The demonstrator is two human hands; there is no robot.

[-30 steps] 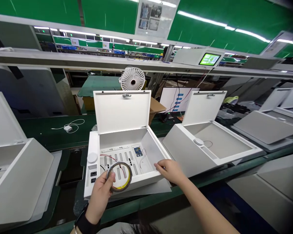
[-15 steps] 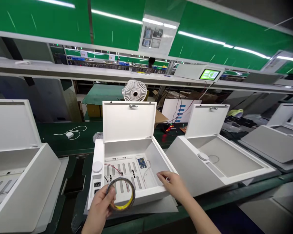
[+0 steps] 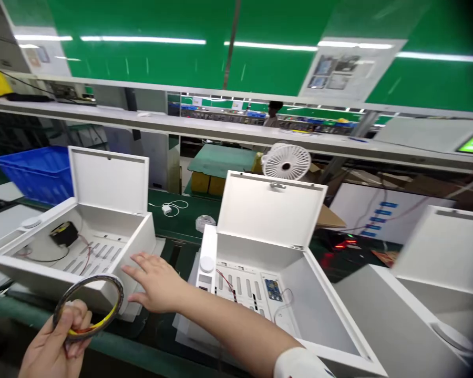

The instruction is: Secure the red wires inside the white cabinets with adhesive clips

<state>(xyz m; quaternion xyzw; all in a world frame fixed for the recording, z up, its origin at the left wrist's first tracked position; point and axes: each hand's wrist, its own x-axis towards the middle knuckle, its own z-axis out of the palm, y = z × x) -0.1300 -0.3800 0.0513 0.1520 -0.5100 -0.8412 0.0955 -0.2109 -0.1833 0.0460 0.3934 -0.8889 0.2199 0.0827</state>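
Observation:
My left hand point(image 3: 61, 338) grips a thin roll of tape point(image 3: 120, 299), dark outside with a yellow inner side, held up before the left box's front. Fingers spread, my right hand point(image 3: 157, 281) is at the right wall of the left white box point(image 3: 114, 181); whether it touches the wall I cannot tell. That box has its lid up, with a black block point(image 3: 64, 234) and thin wires inside. My right forearm crosses in front of the middle white box point(image 3: 274, 210), which holds a blue circuit board point(image 3: 274, 290) and wires on a slotted floor.
Another open white box point(image 3: 402, 315) stands at the right. A blue bin point(image 3: 39, 170) is behind the left box. On the green bench lie a white cable with a plug point(image 3: 166, 209) and a clear plastic bag point(image 3: 205, 223). A white fan point(image 3: 287, 163) stands behind the middle box.
The view has turned left, bringing the left box and blue bin into sight. My right hand has gone from the middle box to the left one and spread open. The tape moved left with my left hand.

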